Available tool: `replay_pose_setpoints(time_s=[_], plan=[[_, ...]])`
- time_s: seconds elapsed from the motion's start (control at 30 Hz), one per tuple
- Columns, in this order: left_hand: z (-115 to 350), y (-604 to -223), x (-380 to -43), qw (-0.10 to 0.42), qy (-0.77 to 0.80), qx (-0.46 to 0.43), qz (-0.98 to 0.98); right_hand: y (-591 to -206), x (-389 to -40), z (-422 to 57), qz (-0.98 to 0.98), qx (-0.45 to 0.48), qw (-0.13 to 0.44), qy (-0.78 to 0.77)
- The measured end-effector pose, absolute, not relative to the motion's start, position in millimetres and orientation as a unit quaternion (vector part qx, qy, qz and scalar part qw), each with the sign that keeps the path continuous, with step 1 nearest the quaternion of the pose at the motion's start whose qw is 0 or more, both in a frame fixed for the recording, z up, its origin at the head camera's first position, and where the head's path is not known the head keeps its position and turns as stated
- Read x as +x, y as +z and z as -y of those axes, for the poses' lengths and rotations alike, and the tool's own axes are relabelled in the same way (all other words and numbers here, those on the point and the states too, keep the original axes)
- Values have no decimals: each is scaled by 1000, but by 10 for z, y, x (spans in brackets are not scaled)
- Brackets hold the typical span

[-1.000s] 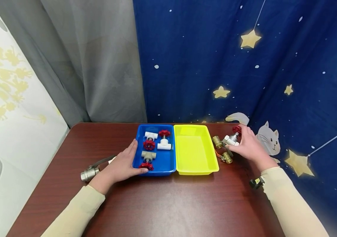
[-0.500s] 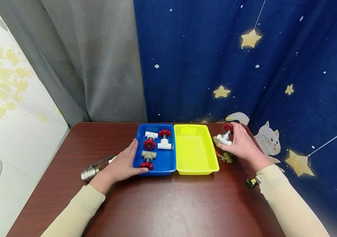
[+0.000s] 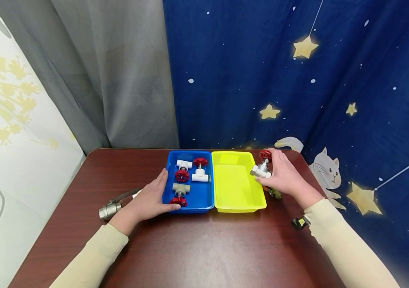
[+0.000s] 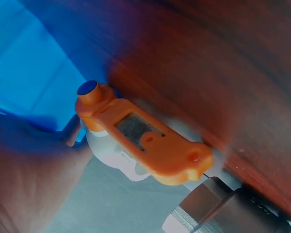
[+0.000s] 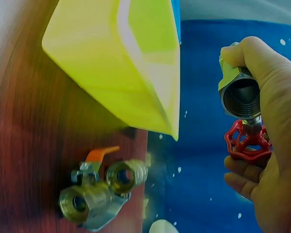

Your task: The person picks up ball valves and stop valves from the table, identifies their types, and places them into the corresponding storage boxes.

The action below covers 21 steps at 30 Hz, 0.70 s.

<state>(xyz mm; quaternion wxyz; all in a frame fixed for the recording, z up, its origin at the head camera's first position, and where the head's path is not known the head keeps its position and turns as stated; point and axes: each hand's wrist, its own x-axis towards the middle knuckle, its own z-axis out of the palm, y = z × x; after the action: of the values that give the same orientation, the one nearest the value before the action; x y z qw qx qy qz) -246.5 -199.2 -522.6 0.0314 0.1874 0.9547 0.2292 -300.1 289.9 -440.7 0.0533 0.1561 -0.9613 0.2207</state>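
A blue star-print curtain (image 3: pixel 233 80) hangs behind a dark-red wood-grain table (image 3: pixel 208 248), where a blue tray (image 3: pixel 198 199) and, at its three o'clock, a yellow tray (image 3: pixel 234 186) stand side by side, perhaps to keep both within easy reach. The left hand (image 3: pixel 149 201) is at the blue tray's eight o'clock, fingers straight along the outer wall and thumb spread wide over the near rim, gripping nothing, probably to steady the tray. The right hand (image 3: pixel 286 173) is narrowed round a steel gate valve (image 3: pixel 261 170), held up at the yellow tray's two o'clock: thumb on the body, two fingertips showing beyond the red handwheel (image 3: pixel 265 154), likely for balance. Between eight and nine o'clock from the blue tray lies a steel ball valve (image 3: pixel 108 210), just beside an orange-handled valve (image 4: pixel 169 155). Two brass valves (image 5: pixel 89 201) lie between three and four o'clock from the yellow tray. Inside the blue tray, two white stop valves (image 3: pixel 200 177) lie at eleven and one, a beige stop valve (image 3: pixel 180 189) at seven, seemingly spaced to keep their wheels apart
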Motion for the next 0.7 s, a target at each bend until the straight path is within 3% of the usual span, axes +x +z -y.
replay_pose_setpoints(time_s=[0.7], plan=[[1986,-5200,-2439,31,231,186,-955,-4318,-2977,-2478,953,213,45,212]])
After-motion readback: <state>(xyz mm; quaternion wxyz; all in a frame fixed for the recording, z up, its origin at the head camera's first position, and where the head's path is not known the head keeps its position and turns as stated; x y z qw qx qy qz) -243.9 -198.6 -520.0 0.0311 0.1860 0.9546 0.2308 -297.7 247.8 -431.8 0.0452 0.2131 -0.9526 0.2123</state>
